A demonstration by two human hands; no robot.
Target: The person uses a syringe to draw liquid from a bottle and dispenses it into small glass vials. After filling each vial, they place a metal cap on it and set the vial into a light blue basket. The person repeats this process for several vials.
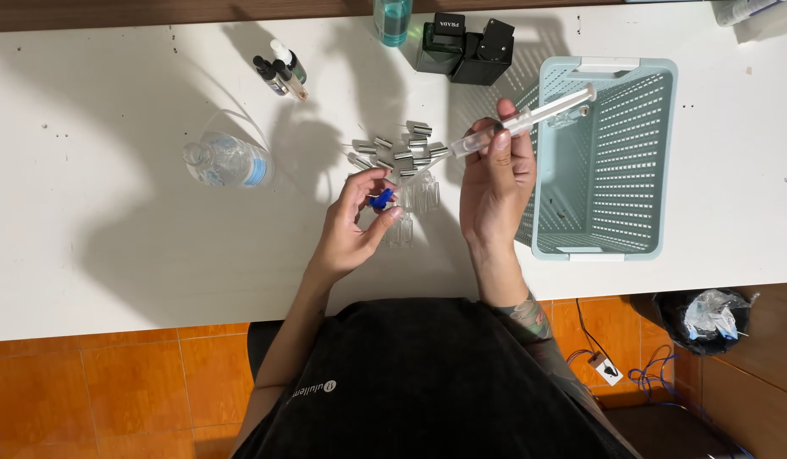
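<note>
The fingers of the right hand (495, 183) are closed around a clear plastic syringe (522, 123), held slantwise with its plunger end raised over the rim of the basket and its tip pointing down toward the left. The fingers of the left hand (352, 229) pinch a small blue piece (380, 200) between thumb and fingertips, just above a group of small clear glass vials (414, 200) standing on the white tabletop (113, 255). Just beyond the vials lies a scatter of silver caps (402, 149). To the left a clear plastic bottle (227, 161) lies on its side. A pale green perforated basket (648, 161) stands to the right. At the far edge stand small dropper bottles (281, 68), two dark square bottles (465, 51) and a teal bottle (392, 21).
</note>
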